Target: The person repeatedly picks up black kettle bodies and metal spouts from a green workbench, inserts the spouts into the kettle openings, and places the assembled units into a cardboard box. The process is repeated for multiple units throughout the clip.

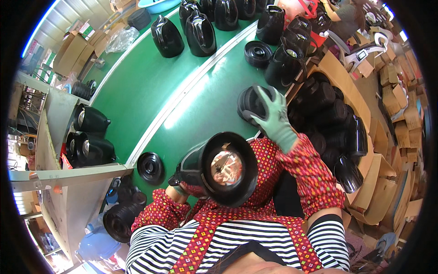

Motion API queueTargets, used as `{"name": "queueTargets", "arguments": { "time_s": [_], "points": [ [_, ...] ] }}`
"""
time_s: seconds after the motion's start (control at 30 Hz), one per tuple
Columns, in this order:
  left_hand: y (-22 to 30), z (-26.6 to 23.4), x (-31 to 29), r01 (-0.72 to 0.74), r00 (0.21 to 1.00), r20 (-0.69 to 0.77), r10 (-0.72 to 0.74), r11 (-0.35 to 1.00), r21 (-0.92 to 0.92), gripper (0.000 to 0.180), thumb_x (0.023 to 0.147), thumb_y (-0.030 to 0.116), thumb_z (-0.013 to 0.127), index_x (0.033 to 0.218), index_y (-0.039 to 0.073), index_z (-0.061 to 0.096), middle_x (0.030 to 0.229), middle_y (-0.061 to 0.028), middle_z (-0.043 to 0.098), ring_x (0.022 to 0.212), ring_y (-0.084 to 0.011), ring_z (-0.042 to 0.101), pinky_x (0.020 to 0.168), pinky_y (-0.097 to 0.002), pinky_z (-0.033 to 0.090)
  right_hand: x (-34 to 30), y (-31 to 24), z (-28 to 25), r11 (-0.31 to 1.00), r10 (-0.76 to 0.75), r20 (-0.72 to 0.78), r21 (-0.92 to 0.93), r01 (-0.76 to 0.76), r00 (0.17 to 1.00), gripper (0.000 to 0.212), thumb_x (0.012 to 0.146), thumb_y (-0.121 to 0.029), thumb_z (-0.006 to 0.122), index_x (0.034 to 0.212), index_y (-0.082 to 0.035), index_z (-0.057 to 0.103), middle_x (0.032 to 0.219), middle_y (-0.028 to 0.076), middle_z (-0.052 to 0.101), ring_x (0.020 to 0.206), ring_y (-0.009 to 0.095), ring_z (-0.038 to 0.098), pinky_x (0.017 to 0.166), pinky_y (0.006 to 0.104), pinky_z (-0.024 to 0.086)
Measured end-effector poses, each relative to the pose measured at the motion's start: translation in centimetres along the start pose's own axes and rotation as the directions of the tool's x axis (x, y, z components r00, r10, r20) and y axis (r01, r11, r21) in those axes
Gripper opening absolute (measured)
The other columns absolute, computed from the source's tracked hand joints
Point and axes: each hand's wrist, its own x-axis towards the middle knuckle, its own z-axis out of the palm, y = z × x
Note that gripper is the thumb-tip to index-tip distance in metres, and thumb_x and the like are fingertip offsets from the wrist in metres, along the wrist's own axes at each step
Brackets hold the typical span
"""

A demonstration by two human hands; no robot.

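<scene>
My left hand (177, 194), mostly hidden behind a glossy black jug (191, 166), holds it tilted close to my body. The jug's wide round opening faces up toward me, and a shiny silvery surface shows inside. My right hand (275, 118), in a pale green glove with dark fingertips, is closed over a short stack of black round caps (246, 104) on the green table. Thumb and fingers grip the stack from either side. A single black round cap (150, 168) lies on the table to the left of the jug.
Several black jugs (168, 36) stand along the far side of the green table (137, 96). More jugs (93, 148) lie at the left. A cap stack (258, 54) sits beyond my right hand. At the right, a cardboard box (353, 86) holds many black parts. Another person (344, 16) is at the far right.
</scene>
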Motion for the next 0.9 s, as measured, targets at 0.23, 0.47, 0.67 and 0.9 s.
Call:
{"name": "queueTargets", "arguments": {
  "time_s": [0.23, 0.47, 0.67, 0.9],
  "points": [
    [-2.0, 3.0, 4.6, -0.007, 1.0, -0.021, 0.002, 0.973, -0.231, 0.06, 0.113, 0.032, 0.046, 0.163, 0.003, 0.033, 0.161, -0.0194, 0.045, 0.143, -0.0299, 0.053, 0.122, -0.0443, 0.045, -11.4, -5.9, -11.7, 0.801, -0.083, -0.088, 0.587, 0.119, 0.993, 0.099, 0.089, -0.064, 0.075, 0.158, 0.001, 0.046, 0.159, 0.023, 0.044, 0.148, 0.04, 0.04, 0.123, 0.0473, 0.032],
    [-3.9, 5.7, 7.3, -0.084, 0.997, -0.04, 0.073, 0.858, -0.506, 0.061, 0.11, 0.027, 0.054, 0.161, -0.001, 0.034, 0.161, -0.0229, 0.044, 0.146, -0.0317, 0.051, 0.12, -0.0457, 0.047, -17.7, -6.2, -13.9, 0.814, 0.024, -0.09, 0.581, 0.033, 0.996, 0.101, 0.089, -0.068, 0.073, 0.159, -0.001, 0.045, 0.161, 0.025, 0.039, 0.149, 0.042, 0.037, 0.122, 0.0504, 0.032],
    [-1.0, 5.9, 4.2, -0.262, 0.866, -0.176, 0.468, 0.725, 0.637, 0.074, 0.086, 0.031, 0.084, 0.144, -0.006, 0.056, 0.149, -0.0244, 0.058, 0.126, -0.0342, 0.064, 0.105, -0.0436, 0.056, -19.7, -5.6, -13.9, 0.616, 0.138, -0.117, 0.788, 0.007, 0.983, 0.09, 0.098, -0.057, 0.067, 0.163, -0.002, 0.038, 0.162, 0.022, 0.04, 0.15, 0.036, 0.039, 0.125, 0.0439, 0.028],
    [4.2, 9.3, 4.5, -0.316, 0.635, 0.383, 0.671, -0.226, 0.921, 0.048, 0.08, 0.016, 0.091, 0.118, -0.003, 0.068, 0.138, -0.0378, 0.06, 0.108, -0.0397, 0.075, 0.089, -0.0431, 0.063, -20.7, -1.3, -12.7, 0.187, 0.344, 0.431, 0.839, -0.511, 0.834, 0.059, 0.117, -0.042, 0.033, 0.159, -0.001, 0.042, 0.152, 0.011, 0.055, 0.139, 0.019, 0.053, 0.12, 0.0322, 0.039]
  ]
}}
